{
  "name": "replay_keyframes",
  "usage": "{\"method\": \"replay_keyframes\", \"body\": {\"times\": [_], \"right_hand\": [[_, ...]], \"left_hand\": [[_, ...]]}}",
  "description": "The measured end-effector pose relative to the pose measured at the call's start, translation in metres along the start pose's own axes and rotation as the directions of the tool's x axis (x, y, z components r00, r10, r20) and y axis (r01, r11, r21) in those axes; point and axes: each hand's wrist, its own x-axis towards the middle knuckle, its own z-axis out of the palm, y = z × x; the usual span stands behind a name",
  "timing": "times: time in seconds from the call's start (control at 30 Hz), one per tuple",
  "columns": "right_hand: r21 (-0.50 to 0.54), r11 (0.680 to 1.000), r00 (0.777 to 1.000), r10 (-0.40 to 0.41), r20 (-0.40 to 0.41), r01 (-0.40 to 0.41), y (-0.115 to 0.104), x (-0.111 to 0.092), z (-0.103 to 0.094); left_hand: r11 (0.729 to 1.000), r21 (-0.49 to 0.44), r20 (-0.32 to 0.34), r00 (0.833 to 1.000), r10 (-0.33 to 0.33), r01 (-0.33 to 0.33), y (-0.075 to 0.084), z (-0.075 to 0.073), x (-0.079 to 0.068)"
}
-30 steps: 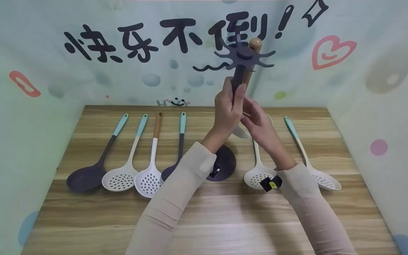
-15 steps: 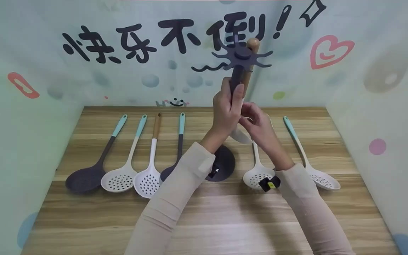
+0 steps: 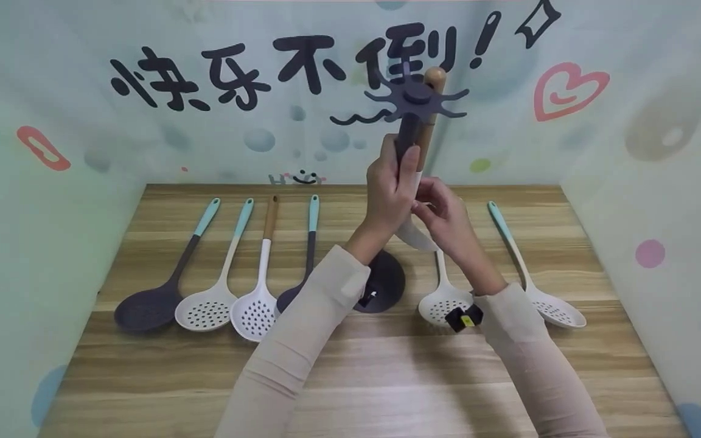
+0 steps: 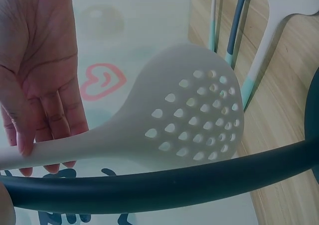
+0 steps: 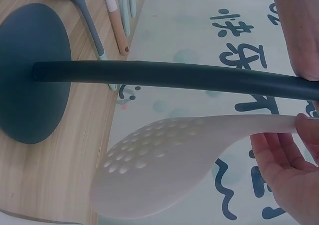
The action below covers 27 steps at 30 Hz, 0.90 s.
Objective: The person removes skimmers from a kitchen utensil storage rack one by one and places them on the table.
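In the head view my left hand grips the dark post of a utensil stand, just below its hooked top. The round base shows beneath my left forearm. My right hand pinches the white neck of a slotted skimmer with a wooden handle. That handle points up beside the post, its rounded end right at the hook arms. Below the hands hangs the skimmer's perforated head, seen whole in the left wrist view. In the right wrist view, the right fingers lie along the neck, next to the dark post.
On the wooden table, left of the stand, lie a dark turner, a white skimmer, a wooden-handled skimmer and a partly covered dark utensil. Two white skimmers lie to the right. A printed backdrop stands behind.
The right fingers have drawn in from a looser spread to a pinch on the skimmer's neck. More of its white neck and head shows now. The left hand stays on the post.
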Motion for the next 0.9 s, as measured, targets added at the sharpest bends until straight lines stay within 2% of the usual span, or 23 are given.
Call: {"method": "replay_keyframes", "body": {"times": [0.27,0.5,0.67,0.9], "right_hand": [[-0.001,1.0,1.0,-0.006,0.003,0.006,-0.001,-0.002,0.0],[0.011,1.0,1.0,-0.01,-0.018,0.01,-0.003,-0.002,-0.001],[0.028,0.999,0.999,0.026,-0.037,-0.025,-0.003,-0.001,-0.005],[0.077,0.993,0.993,0.095,-0.071,-0.09,0.0,0.0,-0.017]], "left_hand": [[1.0,-0.002,-0.006,1.0,0.018,-0.018,0.0,0.001,-0.001],[1.0,0.003,0.001,1.0,0.007,-0.007,0.0,0.001,0.0],[1.0,0.017,0.013,1.0,-0.01,0.01,0.0,0.0,-0.001],[1.0,-0.009,0.024,1.0,0.008,-0.007,0.0,-0.001,-0.001]]}}
